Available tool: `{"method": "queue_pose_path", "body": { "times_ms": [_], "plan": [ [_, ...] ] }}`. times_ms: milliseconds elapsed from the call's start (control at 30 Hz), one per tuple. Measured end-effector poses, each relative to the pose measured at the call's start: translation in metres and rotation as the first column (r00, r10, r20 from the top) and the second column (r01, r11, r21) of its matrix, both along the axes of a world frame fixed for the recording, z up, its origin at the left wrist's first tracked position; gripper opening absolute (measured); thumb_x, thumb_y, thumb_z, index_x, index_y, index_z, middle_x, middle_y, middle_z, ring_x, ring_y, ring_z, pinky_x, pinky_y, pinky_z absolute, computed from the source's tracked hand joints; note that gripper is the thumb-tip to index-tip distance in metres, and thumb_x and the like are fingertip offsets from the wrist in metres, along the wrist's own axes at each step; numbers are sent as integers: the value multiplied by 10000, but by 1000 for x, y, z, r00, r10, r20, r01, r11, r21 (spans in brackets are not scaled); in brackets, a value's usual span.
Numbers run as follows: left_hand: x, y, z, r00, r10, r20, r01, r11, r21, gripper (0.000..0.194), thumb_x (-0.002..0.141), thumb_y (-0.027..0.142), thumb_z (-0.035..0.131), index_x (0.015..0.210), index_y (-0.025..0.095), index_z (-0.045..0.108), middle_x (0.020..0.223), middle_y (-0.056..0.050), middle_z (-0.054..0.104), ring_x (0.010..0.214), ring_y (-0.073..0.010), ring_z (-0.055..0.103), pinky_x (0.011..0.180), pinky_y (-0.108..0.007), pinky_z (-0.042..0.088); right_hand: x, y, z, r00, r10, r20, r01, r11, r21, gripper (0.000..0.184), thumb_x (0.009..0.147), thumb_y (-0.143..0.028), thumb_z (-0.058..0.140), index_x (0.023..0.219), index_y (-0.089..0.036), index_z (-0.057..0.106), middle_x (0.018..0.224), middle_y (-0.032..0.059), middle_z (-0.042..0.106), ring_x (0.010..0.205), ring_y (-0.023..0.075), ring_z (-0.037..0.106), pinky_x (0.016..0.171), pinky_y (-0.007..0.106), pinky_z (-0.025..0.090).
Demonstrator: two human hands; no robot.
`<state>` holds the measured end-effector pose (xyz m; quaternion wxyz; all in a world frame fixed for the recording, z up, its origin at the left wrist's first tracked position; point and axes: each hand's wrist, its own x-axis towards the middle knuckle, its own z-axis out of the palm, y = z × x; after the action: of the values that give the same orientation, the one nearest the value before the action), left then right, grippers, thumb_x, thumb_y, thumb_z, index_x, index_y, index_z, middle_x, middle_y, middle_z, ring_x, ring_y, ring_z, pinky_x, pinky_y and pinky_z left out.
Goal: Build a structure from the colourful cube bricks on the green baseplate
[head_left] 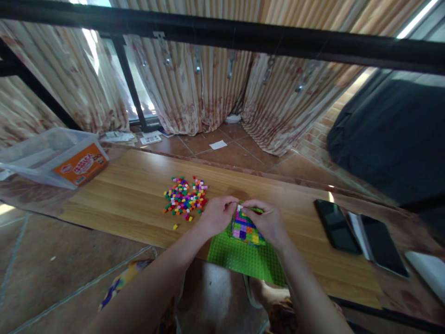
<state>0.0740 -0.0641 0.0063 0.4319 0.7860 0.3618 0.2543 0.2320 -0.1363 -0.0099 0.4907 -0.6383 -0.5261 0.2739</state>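
Note:
A block of stacked toy bricks [242,230], purple, pink, blue, orange and yellow, stands on a green studded baseplate [239,257] at the table's near edge. My left hand [218,214] reaches in from the left, its thumb and fingers closed at the far left corner of this brick build. From the right, my right hand [267,221] bends over the build with thumb and forefinger pinched at its far edge. Whatever sits between those right fingertips is too small to make out. A few white bricks [239,208] show between the two hands.
Loose colourful bricks [186,197] lie in a pile left of my hands. A clear plastic bin [78,150] with an orange label stands at the far left. On the right rest a black phone-like device [337,226] and a dark tablet-like device [384,245].

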Motion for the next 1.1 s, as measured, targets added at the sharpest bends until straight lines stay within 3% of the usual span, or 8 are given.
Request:
{"method": "queue_pose_path", "body": {
  "times_ms": [233, 367, 533, 767, 900, 1000, 1100],
  "plan": [
    [12, 9, -7, 995, 23, 93, -7, 985, -172, 264, 832, 268, 549, 883, 127, 766, 779, -44, 741, 689, -148, 630, 636, -236, 467, 1, 7, 1, 991, 34, -133, -38, 999, -30, 336, 705, -326, 728, 1018, -208, 699, 833, 17, 758, 769, 178, 701, 799, 331, 541],
    [15, 10, -7, 995, 49, 82, -29, 975, -222, 220, 773, 265, 606, 831, 131, 771, 743, -34, 732, 653, -135, 607, 594, -225, 445, 2, 7, 5, 997, 38, -70, -43, 996, -72, 441, 746, -329, 705, 1169, -223, 640, 870, 10, 766, 790, 178, 705, 853, 354, 526],
    [20, 10, -7, 991, 103, 85, -75, 956, -283, 200, 745, 236, 612, 791, 124, 771, 697, -29, 716, 614, -121, 587, 582, -221, 436, 2, 4, 7, 999, 41, -5, -41, 995, -94, 463, 778, -359, 690, 1222, -249, 617, 903, 9, 768, 828, 192, 707, 882, 381, 524],
    [22, 9, -11, 992, 115, 54, -98, 963, -251, 206, 743, 254, 617, 763, 122, 774, 662, -30, 707, 609, -133, 587, 577, -232, 439, 5, 3, 6, 998, 57, -8, -57, 993, -103, 505, 779, -368, 701, 1256, -239, 598, 919, 17, 765, 861, 199, 706, 901, 396, 523],
    [20, 8, -10, 989, 81, 126, -53, 976, -211, 231, 776, 276, 604, 815, 124, 773, 747, -48, 735, 679, -145, 617, 633, -238, 470, 9, 0, 2, 996, 46, -74, -52, 996, -75, 504, 775, -416, 710, 1232, -228, 608, 971, 42, 758, 885, 206, 705, 871, 387, 539],
    [7, 17, -4, 969, 109, 223, -65, 978, -197, 272, 830, 290, 558, 909, 123, 758, 837, -57, 744, 726, -136, 628, 670, -230, 481, 13, -2, -3, 994, -52, -96, 50, 998, -25, 450, 773, -466, 705, 1140, -209, 660, 969, 66, 756, 874, 216, 707, 835, 381, 554],
    [-22, 38, 4, 963, 197, 184, -169, 973, -159, 281, 847, 250, 522, 958, 117, 743, 831, -56, 737, 697, -120, 616, 661, -221, 477, 16, -3, -5, 982, -168, -89, 169, 986, 6, 436, 759, -500, 711, 1064, -189, 694, 920, 85, 757, 838, 235, 712, 799, 399, 569]
  ]
}}
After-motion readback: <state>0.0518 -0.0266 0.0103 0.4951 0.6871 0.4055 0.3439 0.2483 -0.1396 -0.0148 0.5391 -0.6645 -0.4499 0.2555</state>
